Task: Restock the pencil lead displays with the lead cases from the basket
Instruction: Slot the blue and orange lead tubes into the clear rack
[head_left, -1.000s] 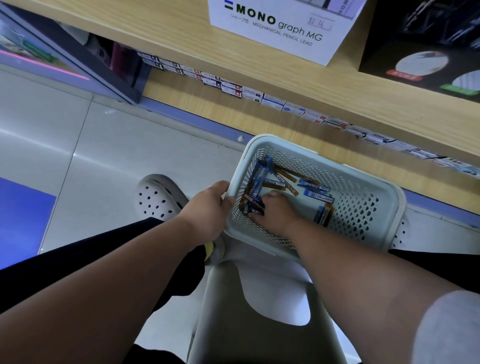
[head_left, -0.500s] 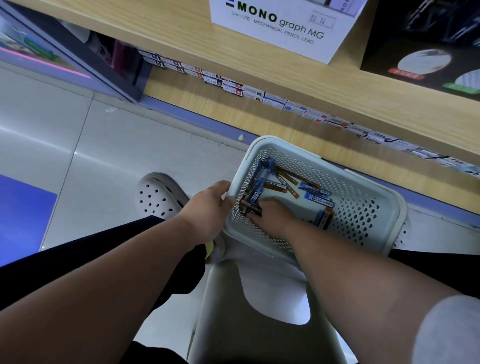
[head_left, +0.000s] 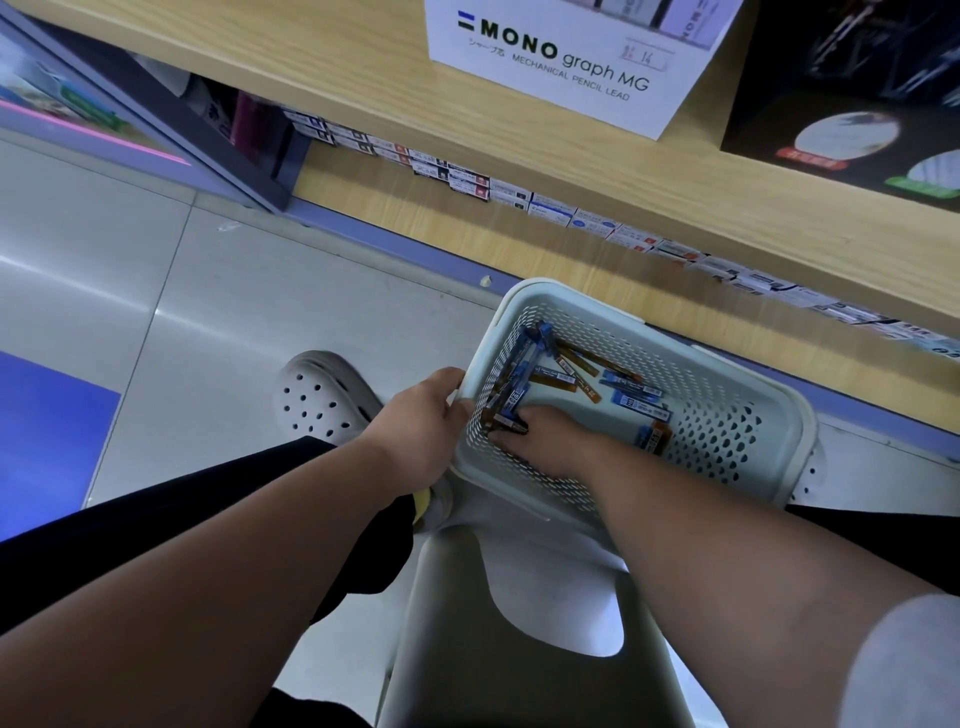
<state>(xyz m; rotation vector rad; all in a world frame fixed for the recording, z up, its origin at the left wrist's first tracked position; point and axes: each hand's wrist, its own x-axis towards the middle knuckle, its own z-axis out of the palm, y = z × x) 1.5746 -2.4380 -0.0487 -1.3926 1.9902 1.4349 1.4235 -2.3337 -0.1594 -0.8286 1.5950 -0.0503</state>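
The white perforated basket (head_left: 727, 364) sits right of centre in the frame. Its near edge meets the seat of a pale stool (head_left: 519, 649) that fills the lower middle. The person's left hand (head_left: 421, 426) comes in from the lower left and holds the basket at its left corner, thumb up on the rim and fingers curled against the outside wall.

The right hand (head_left: 545, 441) reaches in from the lower right and is down inside the basket, palm down, fingertips buried in a bunch of lead cases (head_left: 519, 374) heaped against the left wall. From here I cannot tell whether those fingers have closed on any case or only lie over them, because the knuckles hide the tips. The cases are slim blue and amber sticks. More of them lie scattered flat across the basket floor toward the centre, and a couple lie just beside the right forearm.

Along the top of the frame runs a wooden shelf (head_left: 322, 67), and on it stands a white display box (head_left: 561, 67) printed "MONO graph MG, mechanical pencil lead". A strip of price labels (head_left: 545, 200) slants below the shelf edge. At centre left a white clog (head_left: 322, 400) rests on the grey floor (head_left: 156, 312).
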